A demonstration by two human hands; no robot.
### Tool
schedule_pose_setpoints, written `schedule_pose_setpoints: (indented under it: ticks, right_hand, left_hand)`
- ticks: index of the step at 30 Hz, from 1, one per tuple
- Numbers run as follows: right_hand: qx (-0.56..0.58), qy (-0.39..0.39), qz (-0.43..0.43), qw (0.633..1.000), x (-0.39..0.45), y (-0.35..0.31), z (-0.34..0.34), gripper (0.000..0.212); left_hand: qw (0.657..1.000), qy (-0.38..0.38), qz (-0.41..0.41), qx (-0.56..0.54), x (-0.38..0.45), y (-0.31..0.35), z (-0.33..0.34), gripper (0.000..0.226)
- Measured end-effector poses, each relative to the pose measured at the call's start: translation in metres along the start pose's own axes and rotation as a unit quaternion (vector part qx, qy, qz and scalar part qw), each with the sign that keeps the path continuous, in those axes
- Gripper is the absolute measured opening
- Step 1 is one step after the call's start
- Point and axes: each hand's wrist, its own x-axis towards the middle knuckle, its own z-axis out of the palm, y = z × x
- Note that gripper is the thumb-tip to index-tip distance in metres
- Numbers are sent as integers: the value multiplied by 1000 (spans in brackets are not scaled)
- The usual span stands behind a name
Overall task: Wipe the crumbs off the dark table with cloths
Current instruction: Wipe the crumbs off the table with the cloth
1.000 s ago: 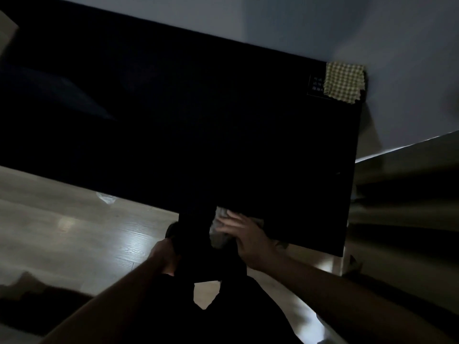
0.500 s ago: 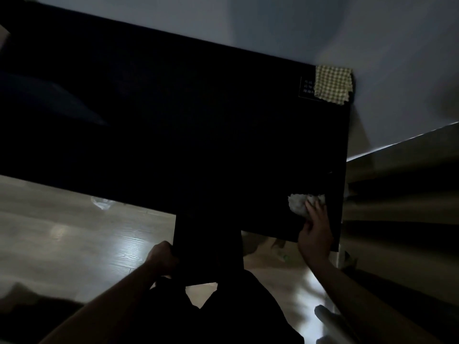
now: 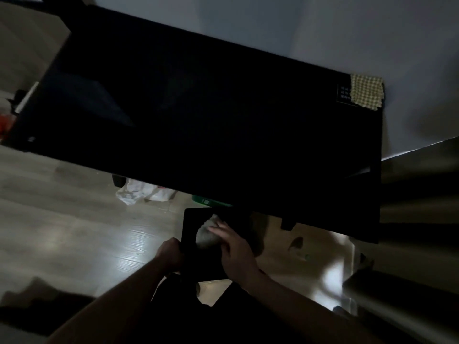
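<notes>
At the table's (image 3: 223, 120) far corner, a label (image 3: 344, 94) – unreadable – beside a checked cloth (image 3: 366, 94).

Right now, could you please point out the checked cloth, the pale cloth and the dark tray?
checked cloth (image 3: 366, 95): head view, middle of the fabric.
pale cloth (image 3: 207, 235): head view, bunched part beside the fingers.
dark tray (image 3: 190, 220): head view, bare far-left corner.

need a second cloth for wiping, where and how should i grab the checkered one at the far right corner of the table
Take the checkered cloth at its near left part, the part lying flat on the dark table, coming from above and from the left. It lies spread flat, and its right edge seems to hang slightly past the corner, so pinch down on the supported part and lift. The right hand is busy holding the pale cloth.
</notes>
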Motion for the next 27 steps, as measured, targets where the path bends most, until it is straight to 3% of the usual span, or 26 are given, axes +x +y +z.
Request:
schedule_pose_setpoints:
  ticks: [3, 9, 16, 22, 27]
  right_hand:
    - [50, 86, 16, 995, -2, -25, 26, 70]
    - [64, 143, 66, 985, 6, -61, 50, 64]
    - [88, 80, 102, 988, 26, -115, 67, 53]
    - [81, 48, 80, 992, 64, -158, 87, 60]
    - [68, 6, 70, 995, 115, -187, 104, 48]
  left_hand:
    - [1000, 1, 6, 12, -7, -49, -21, 32]
    - [999, 37, -7, 23, -30, -149, -72, 27]
    - [995, 82, -61, -10, -38, -244, -125, 19]
    - [989, 111, -93, -39, -31, -288, -164, 19]
    - [985, 126, -106, -47, -21, -311, -204, 21]
